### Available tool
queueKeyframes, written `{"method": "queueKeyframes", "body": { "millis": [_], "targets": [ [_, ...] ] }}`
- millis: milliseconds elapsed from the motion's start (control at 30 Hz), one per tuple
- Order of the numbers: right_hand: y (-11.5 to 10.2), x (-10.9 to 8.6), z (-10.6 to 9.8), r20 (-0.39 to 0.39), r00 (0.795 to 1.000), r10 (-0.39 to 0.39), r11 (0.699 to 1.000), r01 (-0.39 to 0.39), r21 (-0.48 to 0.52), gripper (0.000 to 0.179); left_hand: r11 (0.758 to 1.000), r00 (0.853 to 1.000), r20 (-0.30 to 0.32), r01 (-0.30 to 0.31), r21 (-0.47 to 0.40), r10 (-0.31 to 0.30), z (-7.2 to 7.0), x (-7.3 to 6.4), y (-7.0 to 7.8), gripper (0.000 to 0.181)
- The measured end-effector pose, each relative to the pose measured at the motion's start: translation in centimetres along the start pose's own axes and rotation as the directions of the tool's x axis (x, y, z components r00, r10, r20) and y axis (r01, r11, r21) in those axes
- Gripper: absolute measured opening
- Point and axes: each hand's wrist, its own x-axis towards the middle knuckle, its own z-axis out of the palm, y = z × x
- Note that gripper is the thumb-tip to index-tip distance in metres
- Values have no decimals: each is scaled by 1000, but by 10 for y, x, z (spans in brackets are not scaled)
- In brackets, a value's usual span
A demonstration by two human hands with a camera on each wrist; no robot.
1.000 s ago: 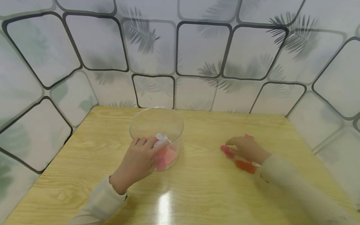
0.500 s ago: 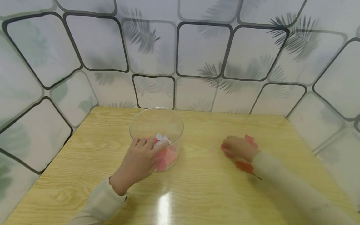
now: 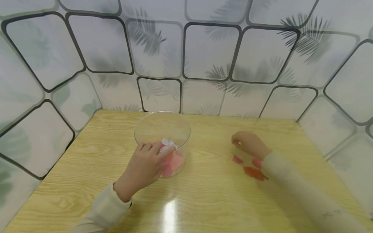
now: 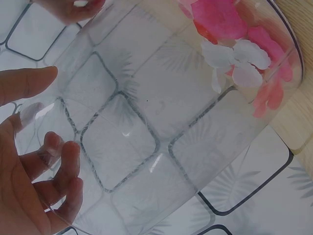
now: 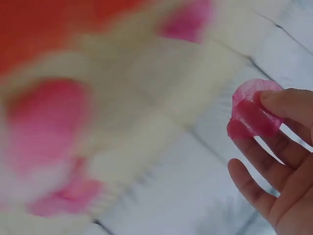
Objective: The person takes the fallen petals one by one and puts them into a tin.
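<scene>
A clear round container (image 3: 163, 124) stands left of centre on the table, with pink, peach and white fabric petals (image 3: 175, 160) in its bottom. My left hand (image 3: 145, 166) grips its near rim; in the left wrist view the thumb and the curled fingers (image 4: 68, 161) lie on either side of the clear wall. Over the right part of the table, my right hand (image 3: 252, 144) pinches a thin pink petal (image 5: 257, 105) between thumb and fingers. Below that hand lie a small pink petal (image 3: 237, 159), a pink-red petal (image 3: 257, 162) partly behind the sleeve, and an orange-red one (image 3: 254, 173).
The wood-grain table (image 3: 209, 200) is walled at the back and both sides by white panels (image 3: 209, 51) with dark outlines and leaf prints. In the left wrist view, a white petal flower (image 4: 239, 61) shows through the container wall.
My right hand has gone from down among the pink petals to slightly farther back and above them, with one pink petal in its pinch. My left hand keeps its place on the container.
</scene>
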Motion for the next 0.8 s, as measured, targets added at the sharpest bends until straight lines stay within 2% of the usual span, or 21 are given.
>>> {"method": "queueKeyframes", "body": {
  "millis": [67, 100, 133, 267, 367, 433, 500, 633, 700, 733, 767, 800],
  "targets": [
    [-11, 12, -12, -38, 997, -62, 998, 61, -34, 4, 1000, 1000, 2, 1, 5, -1, 0, 0, 0, 58],
    [-16, 19, -17, -138, 977, -162, 976, 138, -168, 7, 1000, 1000, 3, 1, 4, -1, 0, -1, -1, 58],
    [-24, 25, -23, -172, 962, -213, 966, 181, -183, 7, 1000, 1000, 5, 1, 4, -1, 0, -1, -1, 58],
    [-63, 46, -47, -313, 885, -345, 937, 305, -169, 10, 1000, 1000, 8, 1, 6, -1, -1, 0, -1, 58],
    [-96, 59, -58, -388, 828, -405, 914, 376, -153, 10, 1000, 1000, 9, -4, 17, 4, -1, 0, -1, 58],
    [-116, 67, -62, -416, 797, -438, 898, 413, -155, 8, 1000, 1000, 7, -10, 29, 9, -1, 1, -1, 57],
    [-133, 75, -62, -423, 777, -467, 882, 443, -161, 6, 999, 1000, 6, -15, 39, 15, -1, 1, -1, 57],
    [-156, 88, -57, -398, 757, -518, 853, 490, -178, 4, 999, 1000, 12, -14, 34, 14, -1, 1, -1, 57],
    [-164, 92, -54, -383, 755, -532, 845, 502, -184, 4, 1000, 1000, 17, -9, 19, 8, -1, 1, -1, 57],
    [-167, 93, -52, -369, 760, -535, 843, 507, -180, 4, 1000, 1000, 19, -6, 11, 6, -1, 1, -1, 57],
    [-170, 94, -51, -342, 773, -534, 844, 507, -173, 4, 1000, 1000, 19, -4, 6, 4, -1, 0, -1, 57],
    [-172, 95, -50, -295, 799, -525, 851, 500, -161, 5, 1000, 1000, 18, -3, 4, 3, -2, 0, -1, 57]
  ]
}}
